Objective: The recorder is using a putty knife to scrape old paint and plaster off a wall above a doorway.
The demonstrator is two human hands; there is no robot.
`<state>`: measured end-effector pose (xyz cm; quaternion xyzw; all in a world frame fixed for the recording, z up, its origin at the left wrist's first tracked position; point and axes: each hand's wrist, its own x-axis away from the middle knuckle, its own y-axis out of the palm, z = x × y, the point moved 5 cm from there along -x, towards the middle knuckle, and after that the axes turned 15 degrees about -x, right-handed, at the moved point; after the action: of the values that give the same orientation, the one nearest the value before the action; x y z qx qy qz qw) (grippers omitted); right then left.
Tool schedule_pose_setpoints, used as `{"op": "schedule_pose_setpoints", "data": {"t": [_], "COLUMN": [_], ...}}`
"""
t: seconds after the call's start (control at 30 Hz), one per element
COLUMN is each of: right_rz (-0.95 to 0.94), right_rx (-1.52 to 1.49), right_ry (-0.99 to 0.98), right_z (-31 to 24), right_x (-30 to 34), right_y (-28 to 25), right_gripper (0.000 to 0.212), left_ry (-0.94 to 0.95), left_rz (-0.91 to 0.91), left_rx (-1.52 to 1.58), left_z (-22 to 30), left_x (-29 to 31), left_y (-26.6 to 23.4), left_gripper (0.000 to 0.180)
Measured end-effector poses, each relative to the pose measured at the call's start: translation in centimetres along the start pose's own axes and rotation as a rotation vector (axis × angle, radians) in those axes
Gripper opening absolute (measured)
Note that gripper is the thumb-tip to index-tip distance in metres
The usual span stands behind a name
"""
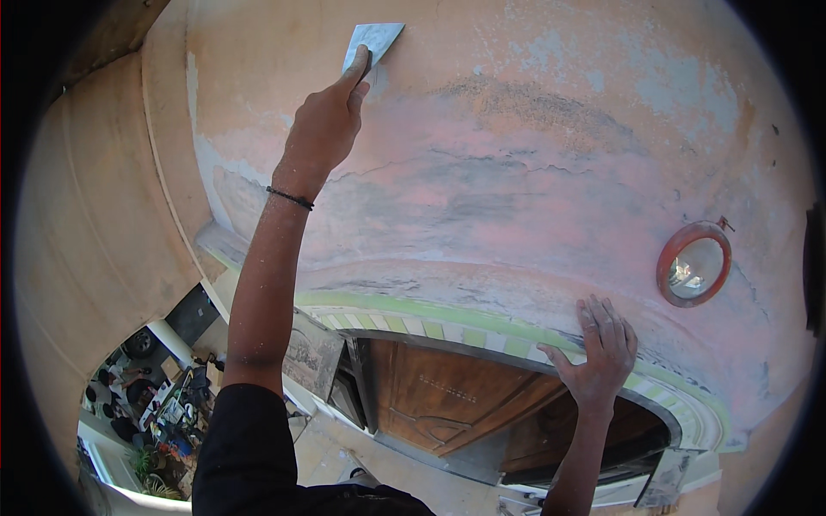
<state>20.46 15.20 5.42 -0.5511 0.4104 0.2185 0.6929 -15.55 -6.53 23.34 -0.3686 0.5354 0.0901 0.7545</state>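
Head view: the left hand (325,129) has its fingers wrapped around the handle of a scraper (375,39), one finger laid along the blade, way up high on the patchy wall (516,202). Right hand (605,348) is spread wide and looks braced just above the green-and-white arch trim (447,331), holding nothing.

For this kind of scraping, probably best to keep the blade low and nearly flat, push in short even strokes, and not let a corner dig in. Pressing harder around that crack would likely lift chunks. Worth steering clear of the red-rimmed round fitting (693,263) too.

Can't tell whether the blade edge actually touches the wall or sits just off it. Most of the handle is buried in the grip, the right palm is hidden, and the clutter (176,417) at lower left is too tiny to sort out.
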Motion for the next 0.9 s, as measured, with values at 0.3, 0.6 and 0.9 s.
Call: {"op": "schedule_pose_setpoints", "data": {"t": [0.3,0.6,0.9], "right_rz": [0.011,0.021,0.028], "right_rx": [-0.021,-0.057,-0.038], "right_ry": [-0.005,-0.011,-0.034], "right_z": [-0.4,-0.5,-0.2], "right_x": [-0.2,-0.2,-0.1], "right_y": [-0.6,-0.7,-0.9], "right_gripper": [0.08,0.074,0.075], "left_ry": [0.026,0.095,0.081], "left_rz": [-0.069,-0.073,0.006], "left_rx": [0.004,-0.059,0.021], "left_z": [1.2,-0.3,1.1], "left_x": [0.9,4.8,5.9], "left_y": [0.9,2.7,3.3], "left_gripper": [0.052,0.056,0.054]}}
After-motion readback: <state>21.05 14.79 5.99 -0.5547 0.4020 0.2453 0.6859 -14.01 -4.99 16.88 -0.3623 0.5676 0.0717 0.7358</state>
